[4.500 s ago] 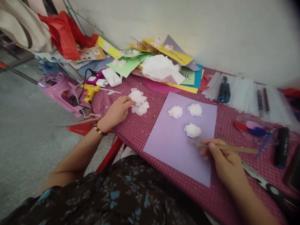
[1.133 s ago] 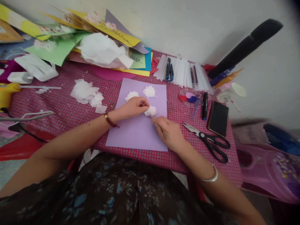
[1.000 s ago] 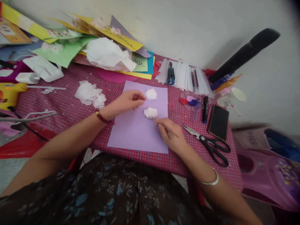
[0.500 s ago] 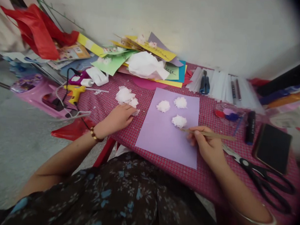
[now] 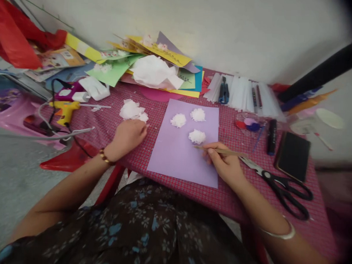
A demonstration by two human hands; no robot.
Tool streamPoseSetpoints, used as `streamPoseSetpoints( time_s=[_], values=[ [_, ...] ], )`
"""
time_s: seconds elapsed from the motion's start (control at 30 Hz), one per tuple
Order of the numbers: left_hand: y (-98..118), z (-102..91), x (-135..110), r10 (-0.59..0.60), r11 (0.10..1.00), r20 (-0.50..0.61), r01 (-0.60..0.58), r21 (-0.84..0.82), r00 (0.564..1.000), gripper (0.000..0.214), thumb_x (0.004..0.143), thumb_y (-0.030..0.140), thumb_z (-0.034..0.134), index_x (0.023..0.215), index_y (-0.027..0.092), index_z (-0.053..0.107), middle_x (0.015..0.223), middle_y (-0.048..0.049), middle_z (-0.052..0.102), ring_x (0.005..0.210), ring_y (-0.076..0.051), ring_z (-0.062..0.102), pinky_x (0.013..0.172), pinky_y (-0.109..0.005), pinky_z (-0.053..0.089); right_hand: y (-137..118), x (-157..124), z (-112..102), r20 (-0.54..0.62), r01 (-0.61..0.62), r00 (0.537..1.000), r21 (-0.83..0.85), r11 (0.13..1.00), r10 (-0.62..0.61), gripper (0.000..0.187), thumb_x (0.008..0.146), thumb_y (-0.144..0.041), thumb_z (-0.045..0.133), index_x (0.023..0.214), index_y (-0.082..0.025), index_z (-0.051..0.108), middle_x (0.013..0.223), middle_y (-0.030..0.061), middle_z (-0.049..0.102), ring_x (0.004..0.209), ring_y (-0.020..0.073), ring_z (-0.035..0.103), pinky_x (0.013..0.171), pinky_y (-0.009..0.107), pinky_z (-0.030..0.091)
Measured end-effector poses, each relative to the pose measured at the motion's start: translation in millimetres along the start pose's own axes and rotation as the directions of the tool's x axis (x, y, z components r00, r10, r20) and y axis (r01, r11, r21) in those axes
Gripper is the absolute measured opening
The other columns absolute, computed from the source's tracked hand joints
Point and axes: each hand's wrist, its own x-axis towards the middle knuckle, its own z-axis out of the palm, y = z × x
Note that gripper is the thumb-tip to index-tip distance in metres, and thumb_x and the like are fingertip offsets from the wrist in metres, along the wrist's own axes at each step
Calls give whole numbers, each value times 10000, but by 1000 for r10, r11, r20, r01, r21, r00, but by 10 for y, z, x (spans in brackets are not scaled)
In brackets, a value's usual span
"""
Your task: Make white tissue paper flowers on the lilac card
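Right hand (image 5: 225, 166) grips a thin stick (image 5: 220, 151); left hand (image 5: 128, 136) seemingly touches tissue pile (image 5: 132, 110).

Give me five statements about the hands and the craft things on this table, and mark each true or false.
1. The right hand holds a thin stick. True.
2. Three white tufts sit on the purple sheet. True.
3. The left hand holds the scissors. False: the scissors lie on the cloth to the right, untouched; the left hand is at the white paper pile.
4. The glue gun lies on the purple sheet. False: it is at the table's left edge.
5. The phone lies right of the black marker. True.
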Motion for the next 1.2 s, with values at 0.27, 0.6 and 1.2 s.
streamPoseSetpoints(
  time_s=[0.27, 0.6, 1.2],
  values=[
    [403, -533, 539, 131, 740, -79, -151, -655, 988, 156, 809, 307, 603, 768, 163, 648, 941, -80, 723, 841, -169, 655, 772, -291, 493, 0, 12, 24, 62, 89, 995, -77, 993, -84, 231, 930, -278, 559, 1058, -187, 727, 889, 59, 747, 674, 121, 627, 601, 250, 512],
    [859, -77, 930, 689, 582, 333, -217, -783, 644, 161, 789, 288, 562, 778, 185, 686, 698, -9, 662, 618, -128, 565, 572, -233, 402, 25, 61, -3, -80, -31, 996, 32, 999, 34, 220, 951, -309, 528, 1062, -195, 680, 842, 25, 709, 524, 82, 556, 497, 227, 470],
    [1043, 359, 822, 528, 633, 83, -326, -702, 845, 145, 741, 136, 532, 773, 143, 674, 724, -23, 673, 642, -107, 552, 606, -225, 381, -31, -13, -29, -64, 39, 997, -10, 999, -39, 217, 957, -394, 522, 997, -222, 650, 793, 31, 682, 627, 147, 608, 581, 300, 504]
  ],
)
